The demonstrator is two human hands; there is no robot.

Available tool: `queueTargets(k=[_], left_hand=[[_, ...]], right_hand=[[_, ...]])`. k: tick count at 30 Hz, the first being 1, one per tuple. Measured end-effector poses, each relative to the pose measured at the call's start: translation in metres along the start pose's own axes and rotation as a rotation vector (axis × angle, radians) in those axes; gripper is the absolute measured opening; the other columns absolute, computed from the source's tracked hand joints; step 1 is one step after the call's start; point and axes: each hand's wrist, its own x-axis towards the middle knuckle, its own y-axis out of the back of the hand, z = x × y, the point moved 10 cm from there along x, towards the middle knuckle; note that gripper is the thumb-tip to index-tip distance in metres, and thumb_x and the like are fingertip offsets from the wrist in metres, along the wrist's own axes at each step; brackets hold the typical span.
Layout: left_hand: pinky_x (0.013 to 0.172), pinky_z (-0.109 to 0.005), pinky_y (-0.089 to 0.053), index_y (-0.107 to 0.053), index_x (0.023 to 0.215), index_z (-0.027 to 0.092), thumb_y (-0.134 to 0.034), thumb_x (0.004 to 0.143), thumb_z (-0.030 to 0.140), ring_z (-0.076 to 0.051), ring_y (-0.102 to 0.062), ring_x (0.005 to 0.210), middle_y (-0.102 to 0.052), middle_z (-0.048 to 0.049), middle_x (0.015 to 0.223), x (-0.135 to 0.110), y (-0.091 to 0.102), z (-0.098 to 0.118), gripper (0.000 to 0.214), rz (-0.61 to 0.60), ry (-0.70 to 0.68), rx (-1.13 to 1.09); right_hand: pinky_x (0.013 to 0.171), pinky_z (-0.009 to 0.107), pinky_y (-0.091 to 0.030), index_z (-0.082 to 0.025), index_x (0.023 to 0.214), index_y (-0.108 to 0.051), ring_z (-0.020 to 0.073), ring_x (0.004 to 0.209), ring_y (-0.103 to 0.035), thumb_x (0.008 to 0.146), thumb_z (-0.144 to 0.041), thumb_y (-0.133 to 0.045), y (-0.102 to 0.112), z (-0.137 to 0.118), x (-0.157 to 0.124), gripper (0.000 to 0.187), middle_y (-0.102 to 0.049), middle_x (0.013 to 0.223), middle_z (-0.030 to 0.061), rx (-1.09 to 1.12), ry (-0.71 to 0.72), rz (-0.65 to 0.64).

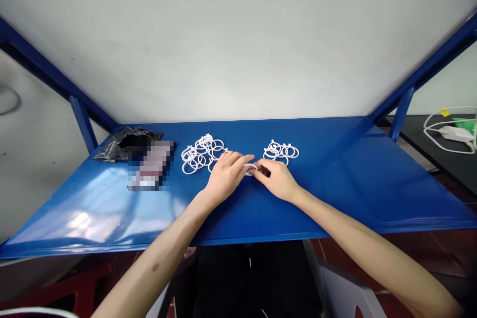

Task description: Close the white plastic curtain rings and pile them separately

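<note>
At the middle of the blue table (335,184), a white ring (250,164) is held just above or on the surface; which of the two cannot be told. Its right edge is pinched by the right hand (278,179), with thumb and fingers drawn close together and the other fingers curled. Its left side is covered by the left hand (228,171), whose fingers are stretched nearly straight and only slightly bent. Whether the ring is gripped or merely steadied on that side cannot be told, as the thumb is mostly hidden.

Left of the table's middle, a larger cluster of white rings (204,140) is laid out, overlapping, with small knobs seen on the rims; part of it is hidden by the left hand. Right of the table's middle, a smaller cluster of similar rings (274,147) is seen just beyond the right hand.

Near the table's left end, a crumpled black plastic bag (112,150) is noted, and beside it a flat oblong object (156,159), its details masked by coarse blur. Behind the table, a pale wall (238,39) is seen, flanked at both ends by blue beams. Past the table's right end, a white cable (428,134) is found loosely coiled on a dark surface (452,151). Below the table's front edge, a red stool (85,283) is partly seen on the left.
</note>
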Motion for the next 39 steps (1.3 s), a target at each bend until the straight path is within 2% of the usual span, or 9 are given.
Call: queueTargets(k=[5,8,15,20,26,31,34,36,39], left_hand=[[0.087,-0.034,-0.054,-0.054,0.134,0.023,-0.065,0.095,0.03,-0.02,-0.068,0.093,-0.073,-0.003,0.1,-0.002,-0.009,-0.013,0.041,-0.095,0.141,-0.162],[0.09,-0.038,-0.054,-0.053,0.131,0.023,-0.068,0.092,0.029,-0.022,-0.069,0.098,-0.074,-0.0014,0.094,-0.002,-0.014,-0.011,0.042,-0.189,0.129,-0.222],[0.099,-0.042,-0.051,-0.041,0.144,0.022,-0.063,0.091,0.018,-0.021,-0.069,0.098,-0.073,0.0005,0.091,-0.002,-0.01,-0.011,0.058,-0.15,0.129,-0.212],[0.091,-0.041,-0.052,-0.054,0.132,0.02,-0.053,0.095,0.015,-0.023,-0.065,0.096,-0.073,-0.003,0.089,-0.002,-0.009,-0.017,0.038,-0.113,0.084,-0.057],[0.084,-0.043,-0.051,-0.07,0.098,0.021,-0.057,0.092,0.016,-0.026,-0.061,0.093,-0.073,-0.008,0.094,-0.001,-0.004,-0.019,0.015,-0.099,0.081,0.113],[0.094,-0.044,-0.051,-0.064,0.124,0.022,-0.058,0.096,0.022,-0.024,-0.061,0.104,-0.071,-0.0083,0.114,0.002,0.004,0.0,0.029,-0.088,0.026,-0.113],[0.09,-0.038,-0.054,-0.067,0.119,0.024,-0.056,0.099,0.024,-0.02,-0.064,0.098,-0.074,-0.0057,0.107,0.003,0.006,0.009,0.023,-0.096,-0.007,-0.31],[0.086,-0.037,-0.055,-0.07,0.111,0.024,-0.058,0.099,0.027,-0.02,-0.064,0.095,-0.075,-0.0052,0.101,0.004,0.005,0.007,0.017,-0.096,0.019,-0.382],[0.083,-0.035,-0.055,-0.072,0.105,0.023,-0.061,0.097,0.028,-0.019,-0.065,0.09,-0.076,-0.0039,0.097,0.004,0.004,-0.001,0.014,-0.081,0.108,-0.415]], right_hand=[[0.063,0.028,-0.051,-0.021,0.095,-0.07,0.016,0.066,-0.067,0.096,-0.038,-0.059,0.012,0.009,0.001,0.02,-0.072,0.075,0.0006,0.11,-0.096,0.046],[0.063,0.029,-0.053,-0.021,0.097,-0.07,0.0167,0.066,-0.068,0.095,-0.039,-0.06,0.018,0.014,0.001,0.021,-0.072,0.074,0.0006,0.113,-0.111,0.082],[0.071,0.032,-0.056,-0.025,0.114,-0.072,0.0171,0.073,-0.07,0.096,-0.033,-0.061,0.024,0.007,0.0,0.023,-0.075,0.087,0.0016,0.032,-0.004,0.126],[0.075,0.034,-0.056,-0.026,0.104,-0.076,0.0183,0.079,-0.07,0.099,-0.032,-0.058,0.027,0.002,-0.001,0.019,-0.077,0.101,0.0035,-0.083,0.033,0.12],[0.059,0.03,-0.057,-0.022,0.106,-0.072,0.0162,0.065,-0.069,0.096,-0.036,-0.059,0.025,0.02,0.0,0.021,-0.073,0.08,0.0024,0.09,-0.087,0.127],[0.05,0.025,-0.056,-0.019,0.105,-0.067,0.0123,0.058,-0.066,0.09,-0.043,-0.067,0.015,0.035,0.001,0.029,-0.071,0.083,0.0027,0.367,-0.225,0.08],[0.048,0.025,-0.055,-0.017,0.102,-0.068,0.0121,0.056,-0.065,0.089,-0.048,-0.067,0.004,0.039,0.0,0.033,-0.071,0.081,0.0032,0.439,-0.279,-0.02],[0.052,0.027,-0.058,-0.017,0.101,-0.071,0.0142,0.059,-0.067,0.092,-0.048,-0.063,0.0,0.037,0.0,0.033,-0.073,0.082,0.0049,0.392,-0.274,-0.076],[0.07,0.034,-0.061,-0.021,0.104,-0.074,0.0195,0.08,-0.072,0.098,-0.044,-0.057,0.018,0.021,0.001,0.029,-0.076,0.098,0.0076,0.155,-0.121,0.05]])
